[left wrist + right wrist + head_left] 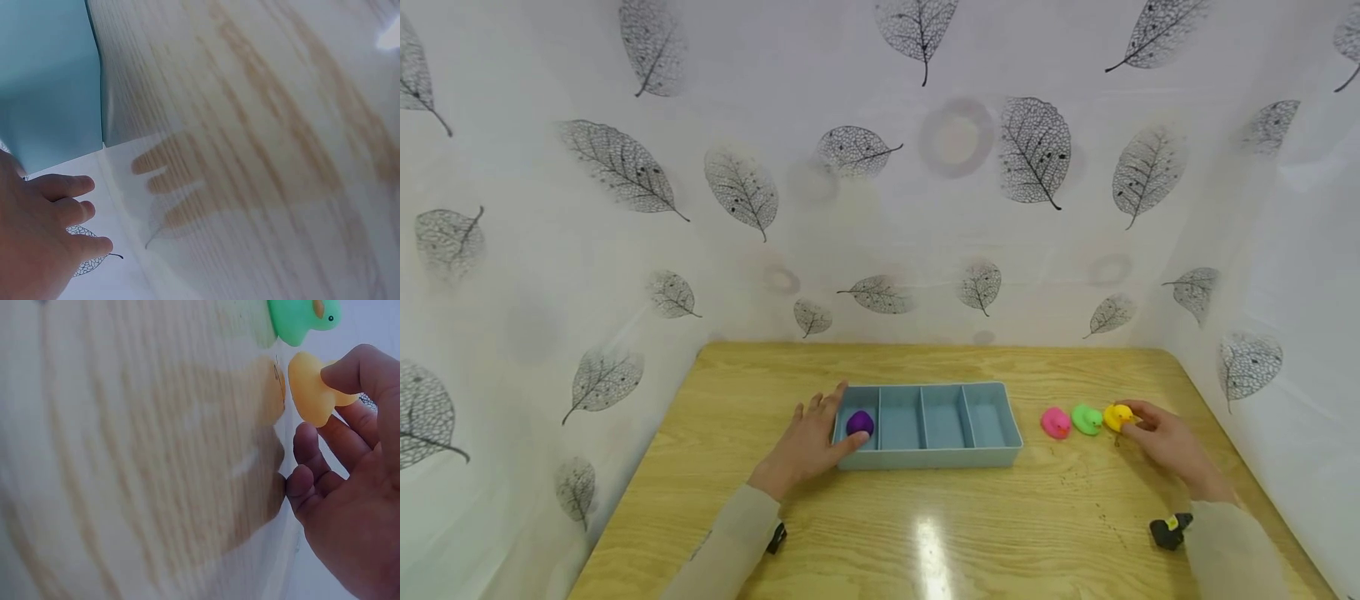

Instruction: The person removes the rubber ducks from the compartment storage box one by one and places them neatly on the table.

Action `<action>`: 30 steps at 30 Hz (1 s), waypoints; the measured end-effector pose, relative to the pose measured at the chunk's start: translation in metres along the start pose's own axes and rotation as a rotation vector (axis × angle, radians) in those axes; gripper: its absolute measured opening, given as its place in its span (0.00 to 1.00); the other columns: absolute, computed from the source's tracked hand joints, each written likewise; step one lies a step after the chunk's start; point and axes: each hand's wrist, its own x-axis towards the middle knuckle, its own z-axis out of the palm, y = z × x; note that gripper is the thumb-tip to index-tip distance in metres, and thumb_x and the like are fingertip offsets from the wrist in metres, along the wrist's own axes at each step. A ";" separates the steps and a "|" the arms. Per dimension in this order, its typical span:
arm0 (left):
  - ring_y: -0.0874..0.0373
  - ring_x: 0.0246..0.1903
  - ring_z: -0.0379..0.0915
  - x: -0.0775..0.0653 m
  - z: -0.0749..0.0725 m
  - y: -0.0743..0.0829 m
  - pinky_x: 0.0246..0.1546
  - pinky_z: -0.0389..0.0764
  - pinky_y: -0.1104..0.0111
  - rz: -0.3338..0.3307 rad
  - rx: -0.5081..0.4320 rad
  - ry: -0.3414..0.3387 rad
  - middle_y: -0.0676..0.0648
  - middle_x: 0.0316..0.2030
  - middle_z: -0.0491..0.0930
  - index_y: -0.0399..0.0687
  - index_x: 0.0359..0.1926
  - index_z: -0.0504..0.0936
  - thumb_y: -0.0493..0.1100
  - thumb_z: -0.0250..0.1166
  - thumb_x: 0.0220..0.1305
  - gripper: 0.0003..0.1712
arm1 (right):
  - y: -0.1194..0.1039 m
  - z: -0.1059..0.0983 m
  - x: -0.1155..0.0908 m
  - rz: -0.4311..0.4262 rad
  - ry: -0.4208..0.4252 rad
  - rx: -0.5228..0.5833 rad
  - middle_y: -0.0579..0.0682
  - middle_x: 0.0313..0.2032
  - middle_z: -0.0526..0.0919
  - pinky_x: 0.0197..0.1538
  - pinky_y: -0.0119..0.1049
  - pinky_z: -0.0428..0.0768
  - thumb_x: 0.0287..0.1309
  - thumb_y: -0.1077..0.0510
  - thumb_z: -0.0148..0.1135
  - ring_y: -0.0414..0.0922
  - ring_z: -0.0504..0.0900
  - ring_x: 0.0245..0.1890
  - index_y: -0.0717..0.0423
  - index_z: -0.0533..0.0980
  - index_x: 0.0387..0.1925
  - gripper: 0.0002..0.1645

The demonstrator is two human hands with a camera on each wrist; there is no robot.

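Note:
A blue-grey tray (925, 458) with several compartments lies lengthwise on the table. My left hand (805, 442) rests at its left end, the index finger by the back corner and the thumb reaching over the front edge. In the leftmost compartment sits a purple rounded thing (860, 422), close to that thumb. The left wrist view shows the tray's side (50, 81) and three extended fingers. At right, my right hand (1176, 450) pinches a yellow rubber duck (309, 390) between thumb and fingers, its ring and little fingers bent loosely below. Whether the duck touches the table is unclear.
A green rubber duck (1086, 419) and a pink rubber duck (1056, 422) stand between the tray and the right hand. The wooden table (1000, 533) is bordered by a white leaf-patterned sheet (880, 233) at the back and sides.

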 end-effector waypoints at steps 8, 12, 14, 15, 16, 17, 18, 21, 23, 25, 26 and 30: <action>0.31 0.82 0.45 -0.001 -0.002 0.001 0.81 0.43 0.34 0.004 0.001 0.002 0.40 0.83 0.53 0.55 0.87 0.38 0.76 0.54 0.72 0.59 | 0.005 0.005 0.001 -0.054 0.072 -0.042 0.69 0.45 0.87 0.32 0.26 0.74 0.71 0.62 0.64 0.26 0.72 0.31 0.70 0.77 0.62 0.23; 0.31 0.82 0.46 -0.001 -0.002 0.001 0.80 0.43 0.33 0.008 0.002 0.005 0.40 0.83 0.53 0.54 0.87 0.38 0.76 0.54 0.72 0.59 | 0.002 0.008 -0.001 -0.060 0.089 -0.009 0.69 0.43 0.86 0.28 0.29 0.72 0.70 0.64 0.63 0.31 0.69 0.27 0.71 0.76 0.62 0.22; 0.31 0.82 0.46 0.000 -0.002 0.001 0.80 0.43 0.33 0.009 0.003 0.006 0.40 0.83 0.54 0.54 0.87 0.39 0.76 0.54 0.72 0.59 | 0.000 0.009 -0.002 -0.055 0.088 0.006 0.74 0.48 0.84 0.28 0.29 0.73 0.70 0.65 0.62 0.31 0.69 0.28 0.72 0.75 0.63 0.23; 0.31 0.82 0.46 0.000 -0.001 0.001 0.80 0.43 0.33 0.009 0.004 0.007 0.41 0.83 0.54 0.53 0.86 0.39 0.76 0.54 0.72 0.59 | -0.001 0.009 -0.002 -0.052 0.085 0.016 0.76 0.52 0.82 0.28 0.28 0.73 0.70 0.66 0.62 0.31 0.70 0.29 0.72 0.75 0.63 0.23; 0.31 0.82 0.46 0.000 -0.001 0.001 0.80 0.43 0.33 0.006 0.004 0.006 0.41 0.83 0.53 0.54 0.87 0.38 0.76 0.54 0.72 0.59 | -0.002 0.009 -0.002 -0.046 0.082 0.024 0.78 0.54 0.81 0.29 0.28 0.74 0.70 0.67 0.61 0.31 0.70 0.29 0.72 0.75 0.63 0.23; 0.31 0.82 0.46 0.000 -0.001 0.001 0.80 0.43 0.33 0.005 0.004 0.006 0.41 0.83 0.53 0.54 0.87 0.38 0.77 0.54 0.72 0.59 | -0.002 0.009 -0.002 -0.037 0.078 0.032 0.79 0.56 0.79 0.29 0.28 0.74 0.70 0.67 0.61 0.31 0.70 0.29 0.73 0.74 0.63 0.23; 0.31 0.82 0.45 0.000 -0.001 0.001 0.80 0.43 0.33 0.005 0.003 0.005 0.41 0.83 0.53 0.54 0.87 0.38 0.77 0.54 0.72 0.59 | -0.003 0.010 -0.002 -0.027 0.075 0.034 0.79 0.57 0.79 0.29 0.28 0.75 0.70 0.68 0.60 0.31 0.71 0.29 0.72 0.74 0.64 0.23; 0.31 0.82 0.45 -0.001 -0.001 0.001 0.80 0.43 0.33 0.005 -0.004 0.006 0.41 0.83 0.54 0.54 0.87 0.39 0.77 0.54 0.72 0.59 | -0.004 0.009 -0.002 0.008 0.058 0.032 0.80 0.59 0.77 0.29 0.29 0.75 0.70 0.68 0.59 0.32 0.72 0.30 0.71 0.73 0.66 0.25; 0.32 0.82 0.45 -0.001 -0.001 0.001 0.81 0.43 0.34 0.004 -0.007 0.005 0.41 0.83 0.54 0.54 0.87 0.38 0.77 0.54 0.71 0.59 | -0.004 0.008 -0.001 0.029 0.046 0.024 0.80 0.60 0.76 0.29 0.29 0.76 0.70 0.67 0.58 0.33 0.72 0.31 0.71 0.72 0.67 0.26; 0.32 0.82 0.45 -0.001 -0.001 0.000 0.81 0.43 0.34 0.003 -0.009 0.007 0.41 0.83 0.54 0.55 0.87 0.38 0.77 0.54 0.71 0.59 | -0.005 0.007 0.000 0.044 0.036 0.017 0.80 0.62 0.75 0.30 0.29 0.76 0.71 0.66 0.57 0.33 0.74 0.33 0.70 0.72 0.68 0.26; 0.32 0.82 0.45 -0.001 -0.001 0.000 0.81 0.43 0.34 0.002 -0.008 0.007 0.41 0.83 0.53 0.55 0.87 0.38 0.77 0.54 0.71 0.59 | -0.005 0.007 0.000 0.049 0.034 0.017 0.81 0.62 0.74 0.31 0.29 0.77 0.71 0.66 0.58 0.33 0.74 0.33 0.70 0.72 0.68 0.26; 0.31 0.82 0.46 0.000 0.000 0.000 0.81 0.43 0.34 0.006 -0.005 0.014 0.41 0.83 0.53 0.55 0.87 0.38 0.77 0.54 0.72 0.58 | -0.004 0.007 0.001 0.059 0.028 0.018 0.81 0.64 0.73 0.31 0.29 0.77 0.71 0.66 0.58 0.34 0.75 0.33 0.70 0.71 0.68 0.27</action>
